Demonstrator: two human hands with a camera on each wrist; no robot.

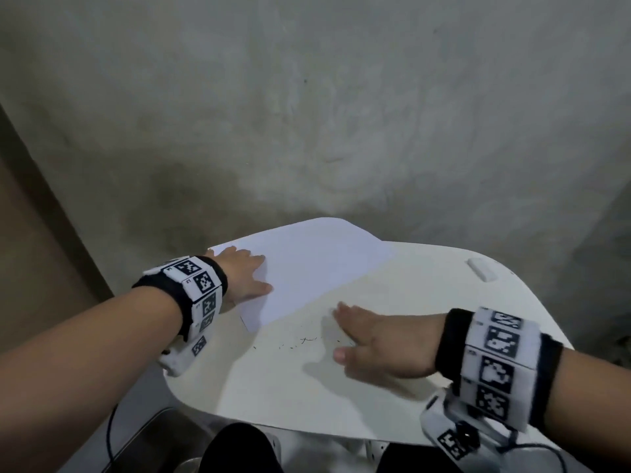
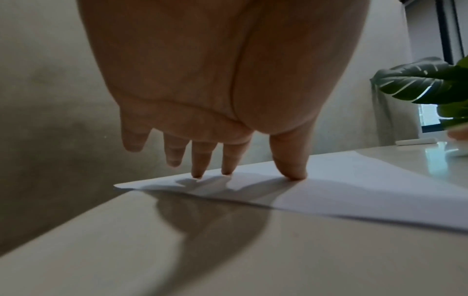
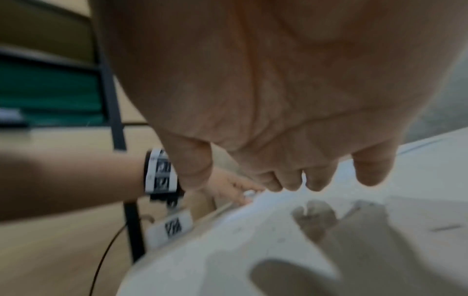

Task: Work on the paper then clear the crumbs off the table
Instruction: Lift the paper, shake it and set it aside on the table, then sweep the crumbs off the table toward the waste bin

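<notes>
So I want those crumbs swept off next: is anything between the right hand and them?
Nothing visible. The right hand hovers open beside the crumbs on bare table; the paper lies farther back.

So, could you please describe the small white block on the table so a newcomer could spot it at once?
Start at the white table against the grey wall and look to its far right corner. There lies a small white block, well beyond the right hand. Unlike the flat paper under the left hand, it is thick, oblong and untouched.

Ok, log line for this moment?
left hand: fingertips pressing paper | right hand: flat, open, beside crumbs | table: crumbs uncleared
</notes>
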